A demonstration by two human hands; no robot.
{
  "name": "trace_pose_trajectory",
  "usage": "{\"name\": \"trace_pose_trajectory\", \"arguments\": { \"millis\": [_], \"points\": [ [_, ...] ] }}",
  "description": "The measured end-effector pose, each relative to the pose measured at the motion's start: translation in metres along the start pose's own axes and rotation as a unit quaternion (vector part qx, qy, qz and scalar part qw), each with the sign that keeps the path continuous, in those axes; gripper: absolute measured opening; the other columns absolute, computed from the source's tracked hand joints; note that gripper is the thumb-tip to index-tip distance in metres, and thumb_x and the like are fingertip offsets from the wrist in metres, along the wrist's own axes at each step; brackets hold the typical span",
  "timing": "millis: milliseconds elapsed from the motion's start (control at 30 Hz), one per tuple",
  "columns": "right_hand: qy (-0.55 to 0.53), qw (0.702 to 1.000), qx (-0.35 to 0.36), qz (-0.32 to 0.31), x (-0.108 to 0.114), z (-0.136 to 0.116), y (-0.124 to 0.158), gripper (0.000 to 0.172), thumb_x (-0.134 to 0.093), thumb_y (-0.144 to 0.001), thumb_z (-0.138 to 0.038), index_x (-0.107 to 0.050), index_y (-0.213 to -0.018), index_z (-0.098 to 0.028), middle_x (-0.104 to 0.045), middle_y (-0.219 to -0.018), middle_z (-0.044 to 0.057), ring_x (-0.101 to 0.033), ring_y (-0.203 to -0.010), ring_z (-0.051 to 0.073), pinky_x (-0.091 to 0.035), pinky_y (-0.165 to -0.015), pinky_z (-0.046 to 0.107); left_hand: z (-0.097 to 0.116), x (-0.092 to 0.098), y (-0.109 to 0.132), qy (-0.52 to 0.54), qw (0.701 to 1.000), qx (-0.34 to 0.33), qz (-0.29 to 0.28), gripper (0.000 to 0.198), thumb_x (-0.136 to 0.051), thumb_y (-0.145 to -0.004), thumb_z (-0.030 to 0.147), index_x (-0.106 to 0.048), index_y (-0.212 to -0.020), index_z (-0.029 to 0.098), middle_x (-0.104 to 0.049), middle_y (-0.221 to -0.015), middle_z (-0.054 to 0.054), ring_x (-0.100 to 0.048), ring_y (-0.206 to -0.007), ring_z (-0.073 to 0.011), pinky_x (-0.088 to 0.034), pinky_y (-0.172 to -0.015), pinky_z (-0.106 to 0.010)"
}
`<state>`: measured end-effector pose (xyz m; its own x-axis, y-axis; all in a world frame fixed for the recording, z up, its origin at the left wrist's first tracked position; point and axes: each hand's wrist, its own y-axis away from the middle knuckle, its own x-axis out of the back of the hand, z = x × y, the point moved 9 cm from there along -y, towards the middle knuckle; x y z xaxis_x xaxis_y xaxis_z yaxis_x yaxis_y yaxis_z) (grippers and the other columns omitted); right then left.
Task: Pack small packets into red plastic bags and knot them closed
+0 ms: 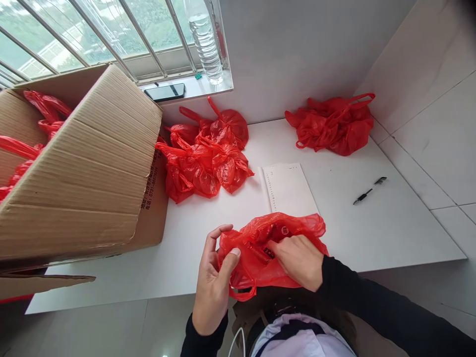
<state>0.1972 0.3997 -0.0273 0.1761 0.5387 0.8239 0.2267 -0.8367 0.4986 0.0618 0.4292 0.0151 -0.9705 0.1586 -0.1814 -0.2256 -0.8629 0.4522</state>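
Note:
A red plastic bag (245,270) is spread open at the table's front edge, close to my body. My left hand (211,280) grips its left side, thumb in front and fingers behind. My right hand (299,258) reaches into the bag's mouth with fingers curled down. Inside, by those fingertips, lie small red items (260,253) with dark and white markings; their kind is unclear. The right fingertips are partly hidden, so what they pinch cannot be made out. Just beyond the bag lies an open notebook (288,186) with small handwritten marks, its lower edge covered by the bag.
Several tied red bags (208,163) sit at the back of the white table (334,223). More red bags (332,124) lie at the back right, with a black pen (366,192) nearer. A cardboard box (85,163) stands left. The sill holds a phone (164,92) and water bottle (206,44).

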Motion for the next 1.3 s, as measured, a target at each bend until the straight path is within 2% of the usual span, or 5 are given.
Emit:
{"name": "trace_pose_trajectory", "arguments": {
  "millis": [267, 500, 967, 1133, 1300],
  "points": [
    [-0.006, 0.998, 0.059, 0.002, -0.005, -0.022, 0.009, 0.050, -0.050, -0.092, -0.011, -0.051, -0.139, -0.026, -0.075, -0.090, 0.007, -0.073, -0.084, 0.031, -0.049, -0.067, 0.038, -0.004, 0.014, -0.004, 0.004, 0.999, -0.048, 0.003, 0.027, -0.068, -0.089, 0.037, -0.066, -0.114, 0.028, -0.064, -0.106, -0.001, -0.061, -0.082, -0.0116, -0.053, -0.071, -0.019],
    [-0.098, 0.941, 0.011, 0.325, 0.059, 0.029, 0.074, 0.029, -0.049, -0.101, -0.027, -0.058, -0.129, -0.023, -0.064, -0.114, 0.008, -0.058, -0.103, 0.024, -0.049, -0.092, 0.042, 0.006, -0.003, 0.015, -0.130, 0.972, -0.136, -0.141, 0.067, -0.073, -0.084, 0.039, -0.040, -0.142, 0.036, -0.053, -0.143, -0.011, -0.057, -0.126, -0.0302, -0.052, -0.102, -0.044],
    [-0.211, 0.899, -0.035, 0.383, 0.065, 0.087, 0.103, 0.030, -0.050, -0.101, -0.036, -0.059, -0.130, -0.036, -0.063, -0.123, 0.003, -0.057, -0.113, 0.024, -0.052, -0.091, 0.039, 0.060, 0.015, 0.027, -0.394, 0.833, -0.375, 0.103, 0.017, -0.059, -0.096, 0.024, -0.072, -0.107, 0.026, -0.049, -0.095, -0.003, -0.051, -0.090, -0.0152, -0.044, -0.080, -0.028],
    [-0.290, 0.872, -0.060, 0.391, 0.092, 0.080, 0.126, 0.034, -0.047, -0.101, -0.047, -0.062, -0.130, -0.039, -0.063, -0.120, 0.004, -0.062, -0.095, 0.021, -0.046, -0.048, 0.024, 0.069, -0.001, 0.026, -0.175, 0.938, -0.298, 0.023, 0.024, -0.047, -0.103, 0.034, -0.067, -0.093, 0.025, -0.061, -0.107, -0.004, -0.055, -0.117, -0.0188, -0.041, -0.101, -0.033],
    [-0.310, 0.871, -0.109, 0.365, 0.101, 0.098, 0.133, 0.029, -0.055, -0.096, -0.053, -0.068, -0.119, -0.039, -0.068, -0.104, 0.000, -0.062, -0.080, 0.017, -0.044, -0.045, 0.021, 0.068, -0.021, 0.011, 0.074, 0.977, -0.182, -0.082, 0.034, -0.040, -0.104, 0.041, -0.060, -0.084, 0.023, -0.039, -0.052, 0.007, -0.051, -0.053, -0.0098, -0.051, -0.076, -0.029]
  ]
}}
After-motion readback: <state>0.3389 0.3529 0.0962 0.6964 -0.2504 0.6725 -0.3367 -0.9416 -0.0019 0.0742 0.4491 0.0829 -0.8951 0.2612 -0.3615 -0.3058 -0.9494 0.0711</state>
